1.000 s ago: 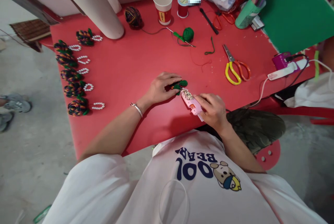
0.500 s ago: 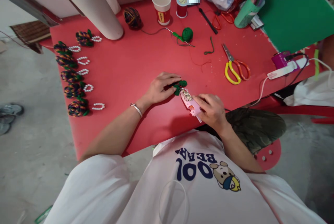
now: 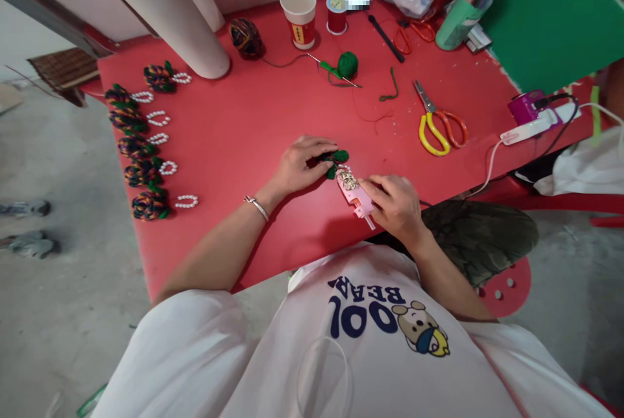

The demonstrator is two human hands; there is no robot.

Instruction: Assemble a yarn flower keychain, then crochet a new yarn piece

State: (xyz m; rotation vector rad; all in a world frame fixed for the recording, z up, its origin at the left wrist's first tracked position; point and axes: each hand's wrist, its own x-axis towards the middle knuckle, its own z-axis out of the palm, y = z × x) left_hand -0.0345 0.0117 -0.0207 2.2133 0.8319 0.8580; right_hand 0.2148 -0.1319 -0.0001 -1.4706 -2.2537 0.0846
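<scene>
My left hand [image 3: 305,163] is closed on a small dark crocheted flower with green leaves [image 3: 341,156], low over the red table. Most of the flower is hidden under my fingers. A few white beads show between the leaves and a pink hot glue gun [image 3: 358,197]. My right hand [image 3: 396,205] grips this glue gun from the side. Its decorated front end points at the leaves, and a clear glue stick pokes out of its back. Whether the gun touches the flower, I cannot tell.
Several crocheted flowers with bead loops [image 3: 146,172] line the table's left side. Scissors [image 3: 436,120] lie to the right, near a power strip [image 3: 536,127]. Farther back are green yarn with a crochet hook [image 3: 348,65], a multicoloured yarn ball [image 3: 246,38], a paper cup [image 3: 298,15] and a large white roll [image 3: 160,8].
Both hands keep nearly the same pose, with the glue gun still at the green leaves. The view has shifted slightly, and shoes on the floor at the far left have moved.
</scene>
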